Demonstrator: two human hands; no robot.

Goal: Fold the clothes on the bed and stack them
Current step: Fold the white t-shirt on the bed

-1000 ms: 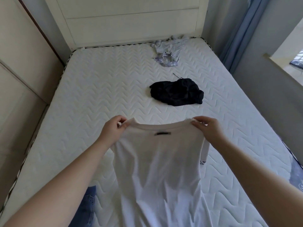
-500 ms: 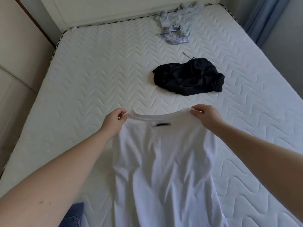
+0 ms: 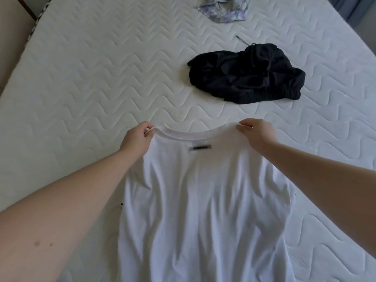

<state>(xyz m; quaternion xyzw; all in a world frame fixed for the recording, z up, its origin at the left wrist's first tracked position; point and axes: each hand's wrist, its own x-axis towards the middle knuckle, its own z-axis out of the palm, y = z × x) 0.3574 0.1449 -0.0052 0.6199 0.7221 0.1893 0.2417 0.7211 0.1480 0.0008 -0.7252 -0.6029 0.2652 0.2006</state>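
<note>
A white T-shirt (image 3: 203, 200) with a small dark label below its collar hangs and drapes toward me over the quilted white mattress (image 3: 91, 78). My left hand (image 3: 137, 140) pinches the left shoulder at the collar. My right hand (image 3: 255, 133) pinches the right shoulder. The shirt is stretched flat between them, its lower part running out of view at the bottom. A crumpled black garment (image 3: 246, 74) with a drawstring lies beyond the shirt, to the right of centre. A crumpled pale patterned garment (image 3: 223, 9) lies at the far edge.
The mattress's left edge (image 3: 30, 37) borders a beige wall panel (image 3: 8, 37). A blue curtain (image 3: 358, 9) shows at the top right corner. Bare mattress spreads to the left of the shirt and the black garment.
The view has tilted down and moved closer to the bed; the headboard and the blue item at the bottom left have left the frame. Both hands still hold the shirt's shoulders, lower toward the mattress.
</note>
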